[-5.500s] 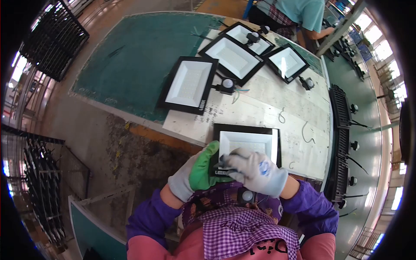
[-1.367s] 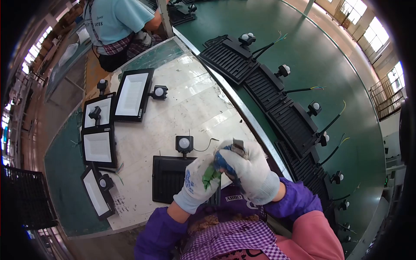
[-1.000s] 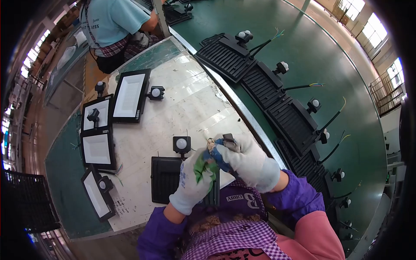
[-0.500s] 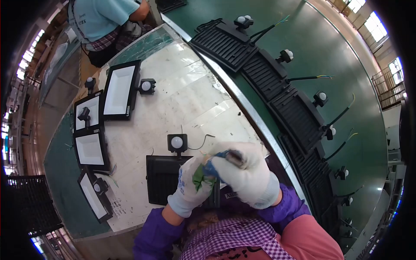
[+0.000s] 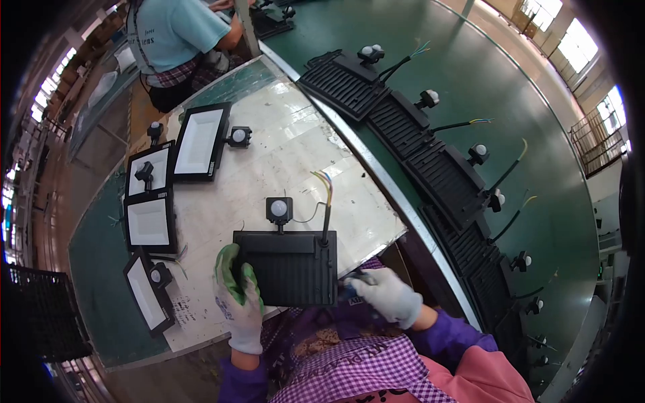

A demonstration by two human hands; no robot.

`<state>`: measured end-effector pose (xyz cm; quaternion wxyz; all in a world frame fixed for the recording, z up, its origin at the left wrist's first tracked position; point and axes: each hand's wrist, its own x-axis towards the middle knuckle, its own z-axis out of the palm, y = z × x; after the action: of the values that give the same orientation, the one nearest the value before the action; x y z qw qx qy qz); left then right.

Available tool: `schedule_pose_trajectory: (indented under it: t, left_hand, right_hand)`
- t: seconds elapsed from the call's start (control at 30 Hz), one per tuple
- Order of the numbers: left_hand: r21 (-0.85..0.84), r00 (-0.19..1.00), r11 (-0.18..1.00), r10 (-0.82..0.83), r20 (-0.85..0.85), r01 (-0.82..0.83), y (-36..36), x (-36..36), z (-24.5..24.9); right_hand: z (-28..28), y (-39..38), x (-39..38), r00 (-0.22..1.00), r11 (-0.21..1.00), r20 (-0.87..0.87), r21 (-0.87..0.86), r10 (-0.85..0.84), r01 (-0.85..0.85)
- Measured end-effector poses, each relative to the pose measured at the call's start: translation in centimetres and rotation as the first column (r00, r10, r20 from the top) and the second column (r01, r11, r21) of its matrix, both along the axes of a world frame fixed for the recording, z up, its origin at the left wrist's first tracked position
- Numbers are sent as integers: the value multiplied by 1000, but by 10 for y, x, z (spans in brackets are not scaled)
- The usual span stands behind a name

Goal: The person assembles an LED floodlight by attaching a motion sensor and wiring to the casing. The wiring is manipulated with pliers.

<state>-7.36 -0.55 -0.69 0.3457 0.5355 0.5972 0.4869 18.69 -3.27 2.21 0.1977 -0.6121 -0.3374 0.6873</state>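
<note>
A black floodlight [image 5: 292, 269] lies finned back up at the table's front, with a motion sensor [image 5: 279, 209] on its far side. From its far right corner rises a cable [image 5: 327, 218] with bare coloured wires. My left hand [image 5: 238, 299], in a white glove with green fingertips, is at the floodlight's left edge, thumb and fingers apart. To the right of the floodlight, my right hand [image 5: 388, 295] in a white glove is closed around a small dark-blue tool [image 5: 354, 279], partly hidden and blurred, whose kind I cannot tell.
Several floodlights with white fronts, one of them a larger floodlight [image 5: 199, 144], lie at the table's left. Beyond a metal rail [image 5: 376, 171], a row of finned floodlights [image 5: 443, 181] rests on a green surface [image 5: 497, 87]. A person [image 5: 178, 40] in a light-blue shirt is at the far left.
My hands have parted from over the floodlight: the left went to its left edge, the right moved down and right with the blue tool. The cable now stands up with its wires fanned out.
</note>
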Motion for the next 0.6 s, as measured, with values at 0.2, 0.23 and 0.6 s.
schedule_pose_trajectory:
  t: [0.2, 0.23, 0.6]
  left_hand:
    - [40, 998, 999, 18, 68, -21, -2, 19, 2]
    - [20, 999, 1000, 5, 33, -5, -1, 23, 5]
    - [159, 967, 959, -212, -138, 233, 39, 67, 37]
  right_hand:
    - [-24, -6, -16, 985, 994, -134, -50, -107, 101]
    - [-23, -7, -16, 978, 988, -141, 14, -153, 156]
    - [27, 53, 111, 502, 456, -409, 211, -762, 865]
